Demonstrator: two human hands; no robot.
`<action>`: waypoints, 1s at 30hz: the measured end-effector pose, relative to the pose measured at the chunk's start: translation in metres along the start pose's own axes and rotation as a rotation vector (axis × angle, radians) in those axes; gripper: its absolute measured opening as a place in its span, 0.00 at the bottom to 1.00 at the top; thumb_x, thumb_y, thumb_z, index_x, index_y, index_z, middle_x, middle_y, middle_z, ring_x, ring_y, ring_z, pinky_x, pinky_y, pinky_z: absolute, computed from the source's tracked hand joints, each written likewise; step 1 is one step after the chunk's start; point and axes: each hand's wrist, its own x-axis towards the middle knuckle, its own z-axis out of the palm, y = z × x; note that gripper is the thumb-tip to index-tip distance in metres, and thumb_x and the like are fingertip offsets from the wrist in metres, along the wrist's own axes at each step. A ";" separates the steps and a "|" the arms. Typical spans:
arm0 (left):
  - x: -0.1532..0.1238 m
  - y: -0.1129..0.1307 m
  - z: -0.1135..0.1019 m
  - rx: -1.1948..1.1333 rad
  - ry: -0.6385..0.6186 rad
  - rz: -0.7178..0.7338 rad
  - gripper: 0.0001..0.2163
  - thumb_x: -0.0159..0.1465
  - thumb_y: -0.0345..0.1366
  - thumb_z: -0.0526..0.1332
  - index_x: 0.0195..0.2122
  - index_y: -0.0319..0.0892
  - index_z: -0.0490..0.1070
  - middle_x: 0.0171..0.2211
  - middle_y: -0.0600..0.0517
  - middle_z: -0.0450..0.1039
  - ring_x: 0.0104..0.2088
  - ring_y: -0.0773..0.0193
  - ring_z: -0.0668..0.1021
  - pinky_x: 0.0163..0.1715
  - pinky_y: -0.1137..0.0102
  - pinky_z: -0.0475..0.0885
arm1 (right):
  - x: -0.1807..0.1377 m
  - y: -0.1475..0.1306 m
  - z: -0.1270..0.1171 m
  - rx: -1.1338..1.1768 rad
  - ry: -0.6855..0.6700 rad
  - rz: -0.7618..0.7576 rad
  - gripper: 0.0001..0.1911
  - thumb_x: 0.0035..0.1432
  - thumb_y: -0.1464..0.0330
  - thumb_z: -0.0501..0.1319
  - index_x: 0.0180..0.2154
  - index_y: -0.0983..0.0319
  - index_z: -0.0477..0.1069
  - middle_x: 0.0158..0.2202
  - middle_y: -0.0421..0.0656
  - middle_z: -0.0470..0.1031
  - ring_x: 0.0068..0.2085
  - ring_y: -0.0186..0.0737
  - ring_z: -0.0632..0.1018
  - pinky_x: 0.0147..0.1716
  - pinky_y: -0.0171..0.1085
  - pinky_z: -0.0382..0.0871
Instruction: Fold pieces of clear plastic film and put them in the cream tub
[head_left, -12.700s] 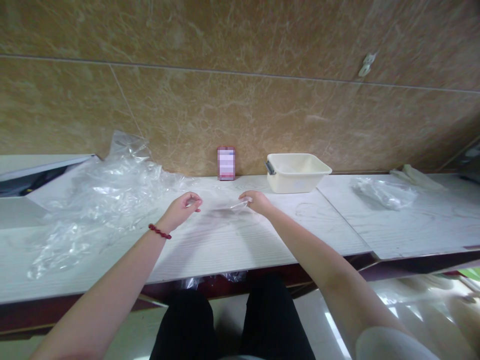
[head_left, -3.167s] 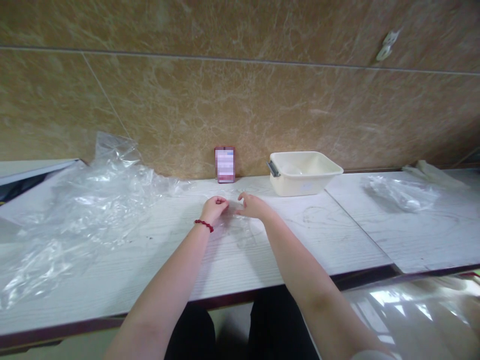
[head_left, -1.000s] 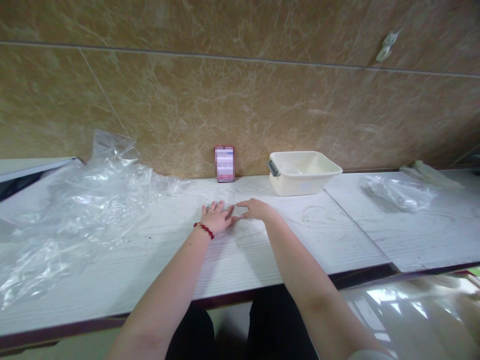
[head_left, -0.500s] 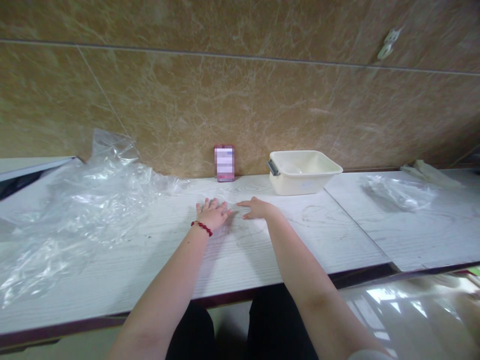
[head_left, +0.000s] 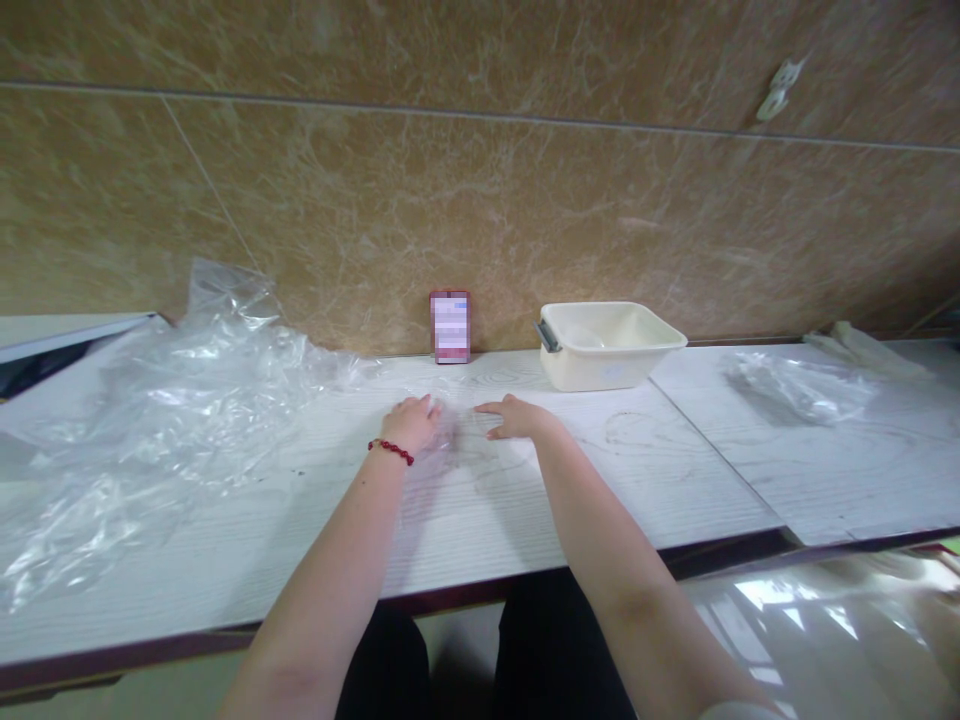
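A thin, clear plastic sheet [head_left: 480, 462] lies flat on the white table [head_left: 300, 540] in front of me, hard to make out. My left hand [head_left: 414, 424], with a red bead bracelet at the wrist, rests palm down on the sheet's left part, fingers together and stretched. My right hand [head_left: 514, 418] lies flat on the sheet a little to the right, index finger pointing left. Neither hand grips anything.
A big heap of crumpled clear plastic film [head_left: 150, 400] covers the table's left side. A cream plastic tub [head_left: 611, 345] and a small pink card [head_left: 450, 327] stand at the wall. Another clear bag [head_left: 799, 388] lies at the right. The table's front edge is near my knees.
My left hand has slid a little to the left across the flat sheet over the last second. Earlier both hands were closed, pinching the sheet; now they lie flat.
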 end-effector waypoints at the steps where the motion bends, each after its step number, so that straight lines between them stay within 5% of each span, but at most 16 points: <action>1: 0.001 -0.005 -0.003 -0.002 0.024 -0.026 0.21 0.59 0.44 0.41 0.50 0.42 0.60 0.47 0.40 0.63 0.47 0.52 0.66 0.44 0.60 0.61 | 0.000 0.000 0.000 -0.001 -0.002 0.001 0.32 0.45 0.59 0.59 0.53 0.47 0.52 0.49 0.45 0.59 0.43 0.43 0.69 0.41 0.38 0.59; 6: 0.005 -0.024 -0.014 -0.009 0.137 -0.142 0.18 0.59 0.36 0.44 0.47 0.41 0.63 0.41 0.41 0.67 0.41 0.56 0.71 0.39 0.66 0.64 | -0.002 0.000 -0.002 0.003 -0.008 -0.021 0.32 0.45 0.59 0.59 0.53 0.48 0.52 0.48 0.45 0.59 0.44 0.43 0.68 0.42 0.38 0.59; 20: 0.000 -0.040 -0.028 -0.039 0.155 -0.129 0.18 0.58 0.32 0.44 0.47 0.39 0.63 0.40 0.42 0.68 0.41 0.57 0.72 0.39 0.67 0.65 | 0.000 -0.002 -0.003 -0.004 0.029 -0.034 0.28 0.48 0.58 0.55 0.52 0.49 0.55 0.47 0.45 0.62 0.46 0.44 0.67 0.43 0.37 0.58; 23: -0.020 -0.040 -0.041 -0.073 0.122 0.033 0.17 0.58 0.36 0.47 0.45 0.37 0.64 0.40 0.42 0.68 0.41 0.58 0.71 0.41 0.66 0.64 | 0.001 -0.001 0.000 -0.003 0.038 -0.042 0.26 0.48 0.59 0.55 0.52 0.50 0.57 0.47 0.45 0.63 0.45 0.44 0.68 0.43 0.36 0.58; 26: -0.054 -0.036 -0.047 -0.131 0.061 0.342 0.15 0.56 0.40 0.51 0.41 0.40 0.67 0.41 0.46 0.67 0.42 0.60 0.69 0.45 0.66 0.61 | 0.003 0.000 0.001 0.000 0.058 -0.055 0.25 0.49 0.60 0.55 0.51 0.50 0.58 0.46 0.45 0.64 0.45 0.43 0.68 0.43 0.36 0.59; 30: -0.097 -0.035 -0.037 -0.243 -0.082 0.611 0.11 0.56 0.40 0.52 0.39 0.45 0.67 0.41 0.51 0.67 0.43 0.64 0.68 0.45 0.69 0.61 | 0.004 -0.001 0.001 -0.014 0.077 -0.066 0.25 0.49 0.62 0.55 0.51 0.52 0.59 0.47 0.44 0.65 0.45 0.42 0.69 0.43 0.36 0.59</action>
